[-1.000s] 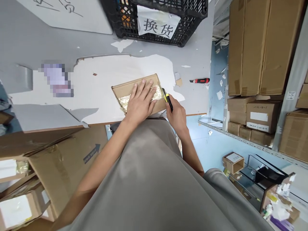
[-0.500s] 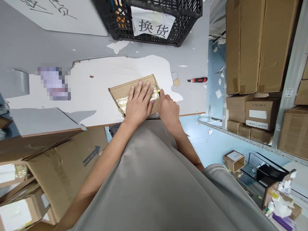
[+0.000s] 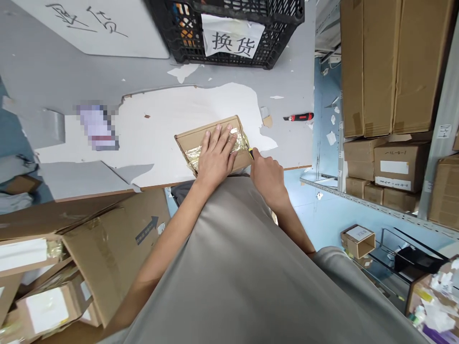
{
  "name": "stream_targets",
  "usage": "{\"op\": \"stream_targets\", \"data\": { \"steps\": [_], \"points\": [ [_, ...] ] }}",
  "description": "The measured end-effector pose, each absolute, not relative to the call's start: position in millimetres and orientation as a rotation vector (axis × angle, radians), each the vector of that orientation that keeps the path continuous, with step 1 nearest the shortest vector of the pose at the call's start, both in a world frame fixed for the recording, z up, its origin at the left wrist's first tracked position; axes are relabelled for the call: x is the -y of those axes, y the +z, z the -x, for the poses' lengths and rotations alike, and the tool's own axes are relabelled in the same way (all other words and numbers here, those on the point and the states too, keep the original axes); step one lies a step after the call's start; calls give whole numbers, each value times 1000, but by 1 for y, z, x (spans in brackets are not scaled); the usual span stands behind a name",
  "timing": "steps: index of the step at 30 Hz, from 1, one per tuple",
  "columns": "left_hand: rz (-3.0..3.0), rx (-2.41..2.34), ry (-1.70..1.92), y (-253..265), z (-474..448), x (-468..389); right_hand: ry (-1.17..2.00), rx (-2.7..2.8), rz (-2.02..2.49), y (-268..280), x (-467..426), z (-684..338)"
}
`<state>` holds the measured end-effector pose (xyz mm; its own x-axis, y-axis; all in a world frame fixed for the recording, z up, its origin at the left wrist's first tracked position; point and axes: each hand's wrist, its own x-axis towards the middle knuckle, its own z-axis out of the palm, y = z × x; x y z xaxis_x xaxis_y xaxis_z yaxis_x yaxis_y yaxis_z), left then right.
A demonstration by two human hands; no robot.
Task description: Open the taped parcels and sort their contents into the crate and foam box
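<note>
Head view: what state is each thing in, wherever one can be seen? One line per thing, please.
Taped carton: lying on the bench
Left grip: spread flat on the carton
Right grip: closed
Yellow-black cutter: in the right grip, blade position unclear
Red-black cutter: lying loose
Black crate: standing, labelled
Large lower-left carton: open, boxes inside
Small lower-right box: open-ended
Grey bench covering: torn

The box [image 3: 196, 137] lies at the near edge of the table [image 3: 168, 107], left hand [image 3: 217, 155] on it, right hand [image 3: 268, 176] with cutter [image 3: 251, 153] at its right end; crate [image 3: 229, 6] behind, knife [image 3: 301, 117] near the right edge.
</note>
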<state>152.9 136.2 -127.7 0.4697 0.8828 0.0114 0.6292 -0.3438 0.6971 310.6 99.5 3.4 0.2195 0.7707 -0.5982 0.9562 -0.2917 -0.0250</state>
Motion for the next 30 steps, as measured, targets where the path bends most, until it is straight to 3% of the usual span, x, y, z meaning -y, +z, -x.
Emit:
{"op": "stream_targets", "data": {
  "steps": [18, 30],
  "points": [
    [-2094, -1227, 542, -125, -154, -141, -670, -1730, -2243, -14, -126, -298],
    [-2076, -1249, 604, -131, -146, -139, -676, -1709, -2109, 7, -83, -321]
  ]
}}
